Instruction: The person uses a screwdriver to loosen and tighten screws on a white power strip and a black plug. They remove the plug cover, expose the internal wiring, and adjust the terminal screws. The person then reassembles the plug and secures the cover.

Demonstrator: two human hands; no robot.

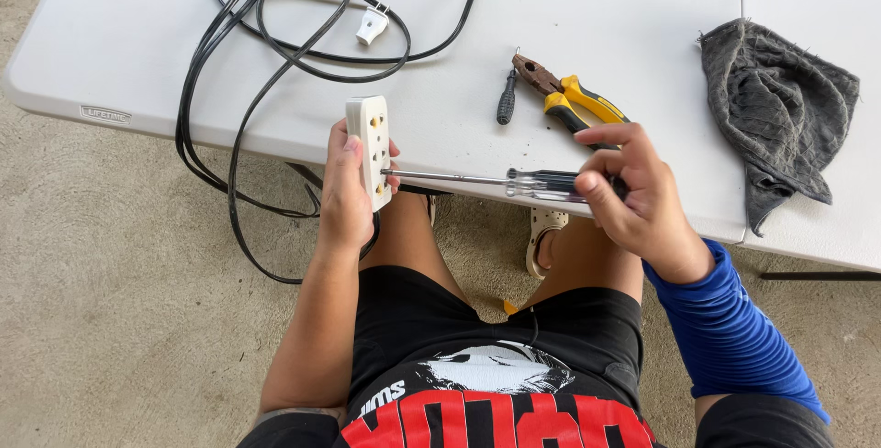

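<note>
My left hand [344,193] grips a white socket block [373,147] upright at the near edge of the white table [128,53]. A black cord [246,62] runs from the block in loops over the table and down to the floor. My right hand [633,193] holds a screwdriver [500,179] by its clear, dark handle. Its metal shaft lies level, and the tip touches the side of the socket block.
Yellow-handled pliers [567,99] and a small black-handled tool [506,97] lie on the table behind the screwdriver. A grey cloth [775,104] sits at the right. A white plug [372,24] rests among the cord loops. Below are my knees and a sandalled foot [543,237] on concrete.
</note>
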